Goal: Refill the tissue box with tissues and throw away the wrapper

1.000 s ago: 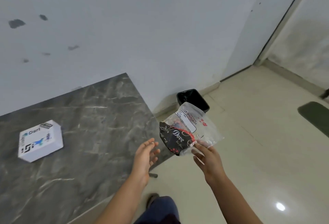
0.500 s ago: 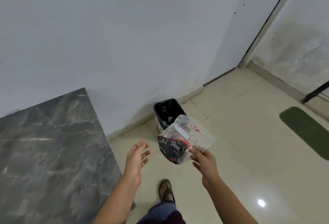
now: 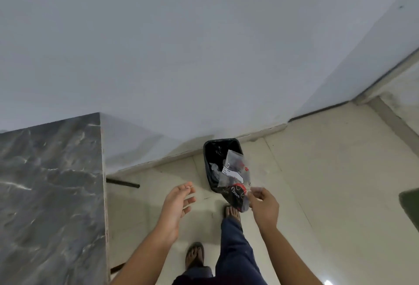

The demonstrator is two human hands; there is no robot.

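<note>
My right hand (image 3: 264, 205) pinches a crumpled plastic tissue wrapper (image 3: 235, 181), clear with a black and red printed end and a white label. The wrapper hangs right over the near rim of a small black bin (image 3: 213, 155) lined with a black bag, which stands on the floor against the white wall. My left hand (image 3: 178, 203) floats empty to the left of the bin, fingers spread and slightly curled. The tissue box is out of view.
A dark grey marble table (image 3: 49, 194) fills the left side, its edge close to my left arm. Pale floor tiles (image 3: 317, 182) spread to the right, with a green mat (image 3: 410, 205) at the right border. My sandalled feet stand just before the bin.
I have stepped closer to the bin and the view has swung right and down. The wrapper has moved from in front of the bin to over its opening. The tissue box left the view.
</note>
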